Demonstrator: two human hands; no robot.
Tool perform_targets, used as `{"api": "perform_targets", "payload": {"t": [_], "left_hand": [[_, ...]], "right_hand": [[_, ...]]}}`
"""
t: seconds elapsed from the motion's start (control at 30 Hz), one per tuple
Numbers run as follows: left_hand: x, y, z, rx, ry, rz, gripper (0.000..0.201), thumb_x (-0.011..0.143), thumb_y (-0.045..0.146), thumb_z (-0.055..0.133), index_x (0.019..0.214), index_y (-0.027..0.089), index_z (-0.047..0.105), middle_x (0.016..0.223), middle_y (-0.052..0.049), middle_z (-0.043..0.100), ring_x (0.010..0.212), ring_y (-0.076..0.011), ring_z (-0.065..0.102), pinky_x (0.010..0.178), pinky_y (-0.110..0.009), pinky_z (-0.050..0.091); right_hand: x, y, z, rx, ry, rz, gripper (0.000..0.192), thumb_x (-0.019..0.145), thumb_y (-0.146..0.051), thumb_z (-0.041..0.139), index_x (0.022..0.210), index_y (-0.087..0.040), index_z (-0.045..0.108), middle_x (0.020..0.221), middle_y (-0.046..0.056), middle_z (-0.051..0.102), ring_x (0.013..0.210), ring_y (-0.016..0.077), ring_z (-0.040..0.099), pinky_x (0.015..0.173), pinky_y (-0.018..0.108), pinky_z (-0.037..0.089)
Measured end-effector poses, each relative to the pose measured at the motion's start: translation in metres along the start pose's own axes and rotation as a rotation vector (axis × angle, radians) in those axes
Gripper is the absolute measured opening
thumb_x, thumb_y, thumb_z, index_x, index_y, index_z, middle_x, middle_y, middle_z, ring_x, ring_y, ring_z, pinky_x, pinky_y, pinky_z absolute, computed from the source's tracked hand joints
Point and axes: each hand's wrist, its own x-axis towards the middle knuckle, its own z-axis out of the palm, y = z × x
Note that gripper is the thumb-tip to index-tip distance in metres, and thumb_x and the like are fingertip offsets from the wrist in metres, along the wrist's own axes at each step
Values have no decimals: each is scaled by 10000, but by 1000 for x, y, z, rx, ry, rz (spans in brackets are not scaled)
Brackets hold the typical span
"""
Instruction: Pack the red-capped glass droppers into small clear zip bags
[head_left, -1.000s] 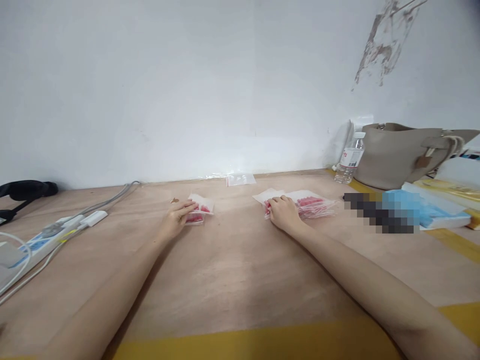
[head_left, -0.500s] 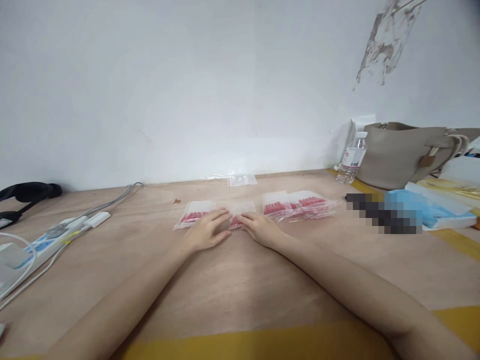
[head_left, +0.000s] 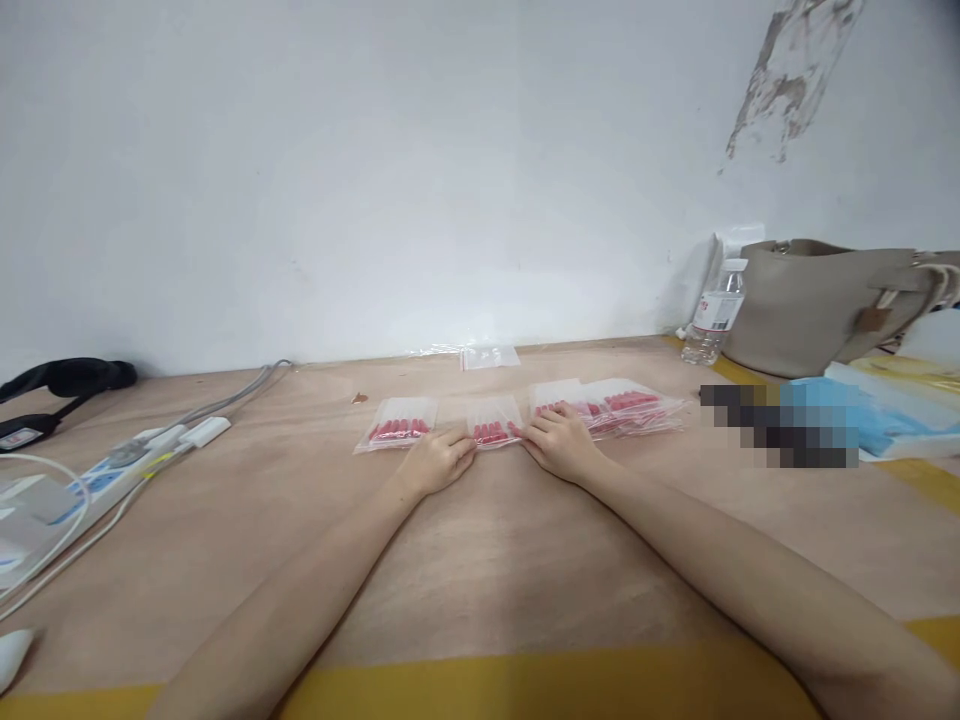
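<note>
A small clear zip bag (head_left: 495,412) with red stick-like pieces along its lower end lies flat between my hands. My left hand (head_left: 439,462) has its fingers closed at the bag's lower left corner. On the other side, my right hand (head_left: 562,442) pinches the lower right edge, by one red piece lying askew. A similar bag (head_left: 401,415) of red pieces rests just left of my left hand. Beyond my right hand lies an overlapping pile of such bags (head_left: 626,405), partly covered by its fingers. The exact fingertip contact is small and hard to see.
Near the wall lies a flat clear bag (head_left: 489,357). A power strip (head_left: 97,488) with cables and a black headset-like object (head_left: 71,378) are at left. At right stand a water bottle (head_left: 716,315) and a grey handbag (head_left: 810,310), with a blue packet (head_left: 862,415) before them.
Both hands have drawn apart from the middle of the bag to its lower corners, and their fingers have curled closed. More of the red pieces now shows. The view has shifted slightly.
</note>
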Motion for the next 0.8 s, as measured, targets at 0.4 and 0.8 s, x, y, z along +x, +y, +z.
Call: {"api": "perform_targets", "payload": {"t": [0.4,0.8], "left_hand": [[2,-1,-6,84,6,28,279,864,195,373,655,152,553,652,-45,572,627,-154,546,571,-260,432],[19,10,9,43,1,33,131,837,175,469,816,168,598,831,-36,624,785,-168,572,716,-287,457]], "right_hand": [[-1,0,1,113,-43,150,174,817,-212,486,696,-174,605,748,22,645,804,157,517,763,318,240],[11,-14,1,192,-52,29,211,853,-259,447,755,-182,617,773,32,636,797,149,490,786,339,224]]}}
